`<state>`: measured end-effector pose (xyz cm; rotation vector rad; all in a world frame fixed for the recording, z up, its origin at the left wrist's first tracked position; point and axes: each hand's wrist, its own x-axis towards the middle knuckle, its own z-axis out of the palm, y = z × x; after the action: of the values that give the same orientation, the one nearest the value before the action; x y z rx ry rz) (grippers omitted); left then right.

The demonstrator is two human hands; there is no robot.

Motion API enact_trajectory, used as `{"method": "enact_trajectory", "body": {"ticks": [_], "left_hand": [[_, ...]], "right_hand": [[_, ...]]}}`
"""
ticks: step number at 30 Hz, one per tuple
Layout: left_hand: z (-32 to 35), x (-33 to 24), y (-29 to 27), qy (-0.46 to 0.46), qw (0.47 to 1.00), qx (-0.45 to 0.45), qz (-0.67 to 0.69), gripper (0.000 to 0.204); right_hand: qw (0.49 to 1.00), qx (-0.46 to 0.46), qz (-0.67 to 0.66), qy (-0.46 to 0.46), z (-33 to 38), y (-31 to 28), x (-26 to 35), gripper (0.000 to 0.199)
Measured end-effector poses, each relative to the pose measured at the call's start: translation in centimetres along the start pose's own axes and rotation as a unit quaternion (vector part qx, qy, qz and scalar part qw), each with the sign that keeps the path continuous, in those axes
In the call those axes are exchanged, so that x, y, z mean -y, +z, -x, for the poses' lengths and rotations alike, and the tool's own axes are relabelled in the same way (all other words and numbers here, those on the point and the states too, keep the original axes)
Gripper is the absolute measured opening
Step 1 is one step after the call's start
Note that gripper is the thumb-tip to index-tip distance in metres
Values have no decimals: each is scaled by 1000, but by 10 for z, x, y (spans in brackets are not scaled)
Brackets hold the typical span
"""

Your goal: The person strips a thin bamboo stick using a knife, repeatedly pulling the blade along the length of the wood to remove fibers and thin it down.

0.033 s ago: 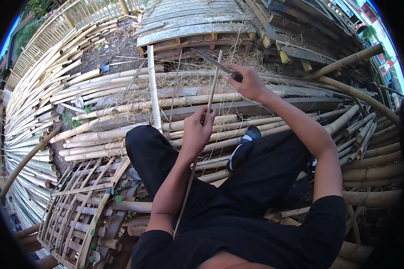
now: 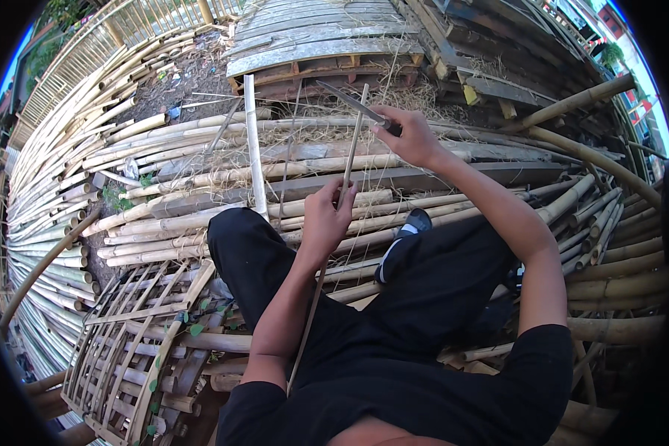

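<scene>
My left hand (image 2: pixel 327 215) is closed round a thin bamboo strip (image 2: pixel 354 141), held in front of my lap. The strip slants up and away from me, and its lower part runs down beside my left forearm toward my body. In my right hand (image 2: pixel 412 137) is a knife (image 2: pixel 349 101), gripped by its dark handle. Its blade points to the far left and crosses the strip near the upper end; whether the edge bites into it I cannot tell. Left of the strip, a wider, pale split bamboo slat (image 2: pixel 254 141) leans by my left knee.
Bamboo poles (image 2: pixel 171 178) lie crosswise under and before me, with more stacked at left. A slatted wooden platform (image 2: pixel 323 48) stands ahead, beside piled planks (image 2: pixel 490 56). A bamboo lattice (image 2: pixel 137 334) lies at lower left. Thick poles (image 2: pixel 595 167) slant across the right side.
</scene>
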<state>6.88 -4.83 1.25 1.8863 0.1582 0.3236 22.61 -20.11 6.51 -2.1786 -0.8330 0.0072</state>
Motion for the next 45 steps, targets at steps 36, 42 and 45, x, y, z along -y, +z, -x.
{"method": "enact_trajectory", "body": {"ticks": [36,42,45], "left_hand": [[-19,-4,-25,-174,933,101,299,26],[-21,-4,-21,-193,924,121,306,23],[-34,-7,-21,-190,932,117,284,22]], "right_hand": [[843,81,-451,283,-7,-14,-1,22],[824,70,-478,296,-10,-15,5,18],[855,61,-441,267,-7,-19,2,20]]}}
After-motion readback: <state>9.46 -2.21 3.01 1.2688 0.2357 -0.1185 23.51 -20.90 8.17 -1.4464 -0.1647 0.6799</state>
